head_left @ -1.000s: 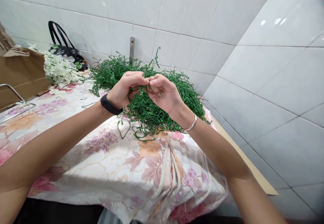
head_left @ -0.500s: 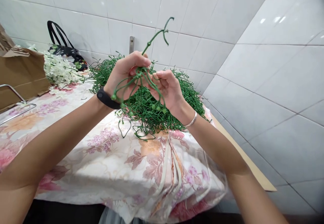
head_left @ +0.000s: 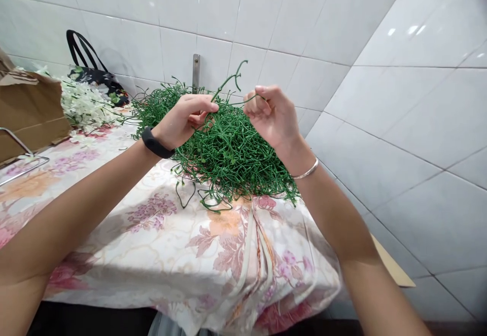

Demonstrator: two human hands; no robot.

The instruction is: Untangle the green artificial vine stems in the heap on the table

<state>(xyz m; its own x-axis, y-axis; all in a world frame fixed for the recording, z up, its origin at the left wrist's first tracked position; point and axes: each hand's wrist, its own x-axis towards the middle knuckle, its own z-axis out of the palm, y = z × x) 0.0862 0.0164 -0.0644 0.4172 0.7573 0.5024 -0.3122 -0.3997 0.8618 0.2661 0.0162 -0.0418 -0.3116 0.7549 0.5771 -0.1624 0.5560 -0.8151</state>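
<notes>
In left hand [head_left: 184, 119] pinches green stem [head_left: 227, 79], in curled right hand [head_left: 274, 118], thin strand [head_left: 236, 104], above pile [head_left: 239, 158] between wall [head_left: 258, 16] and tablecloth edge [head_left: 129, 301].

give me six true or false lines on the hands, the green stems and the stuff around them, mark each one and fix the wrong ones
1. The left hand and the right hand are apart. True.
2. The left hand is empty. False: it pinches a green stem.
3. The green pile lies on a flowered cloth. True.
4. Both wrists are bare. False: the left has a black band, the right a silver bangle.
5. White flowers lie beside a cardboard box. True.
6. No bag is in view. False: a dark bag sits by the white flowers.
</notes>
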